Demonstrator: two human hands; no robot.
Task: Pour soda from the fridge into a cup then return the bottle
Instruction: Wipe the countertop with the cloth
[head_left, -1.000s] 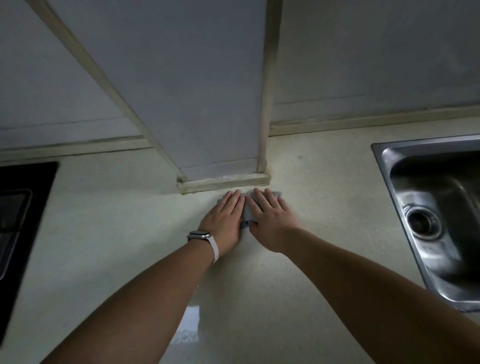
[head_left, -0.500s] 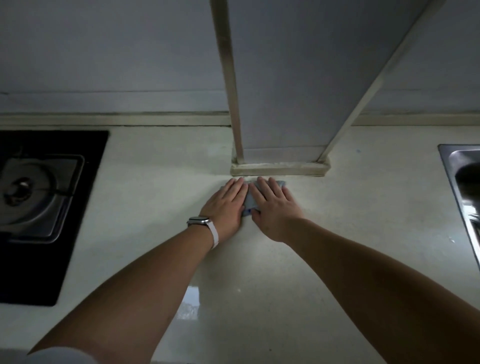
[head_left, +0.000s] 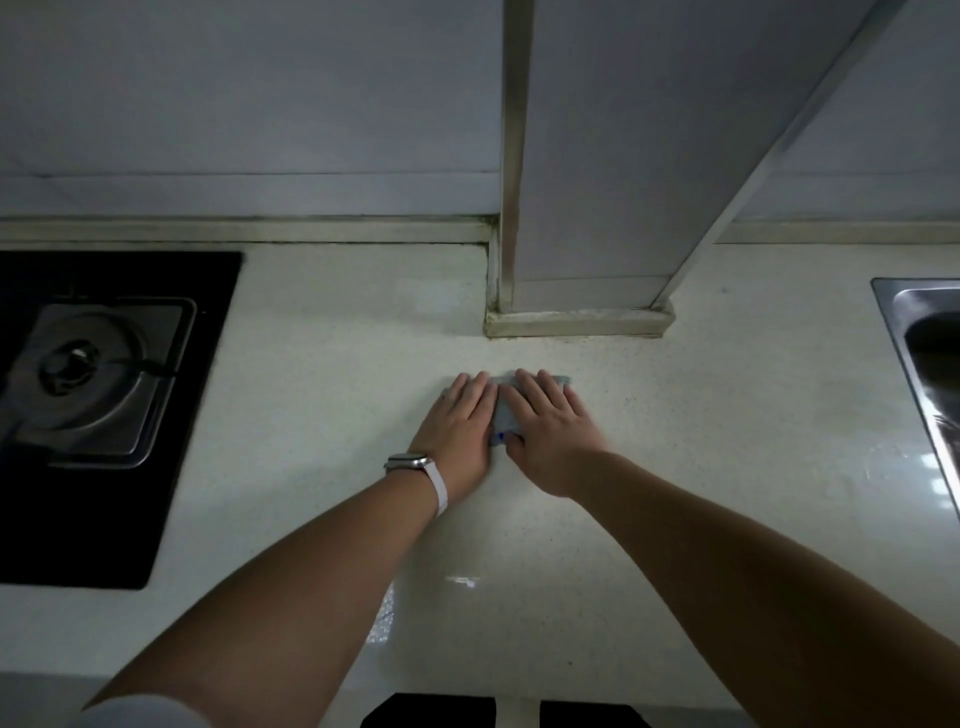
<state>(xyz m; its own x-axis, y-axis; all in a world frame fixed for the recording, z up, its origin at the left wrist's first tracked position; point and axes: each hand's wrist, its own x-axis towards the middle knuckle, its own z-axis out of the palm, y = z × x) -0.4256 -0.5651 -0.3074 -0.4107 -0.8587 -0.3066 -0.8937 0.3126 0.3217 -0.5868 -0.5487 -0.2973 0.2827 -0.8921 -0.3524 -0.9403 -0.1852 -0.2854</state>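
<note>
My left hand (head_left: 460, 423) and my right hand (head_left: 553, 428) lie flat, palms down and side by side, on a pale counter (head_left: 322, 415). Between and under them shows a small flat grey object (head_left: 503, 415) with a blue spot at its near edge; most of it is covered. A watch with a white strap is on my left wrist. No bottle, cup or fridge is in view.
A black gas hob (head_left: 98, 395) with a metal burner is set into the counter on the left. A steel sink (head_left: 924, 353) sits at the right edge. A boxed column (head_left: 587, 249) rises from the counter just beyond my hands, against the wall.
The view has swung left: the sink slid toward the right edge and the hob came into sight. Both hands stayed flat on the grey object.
</note>
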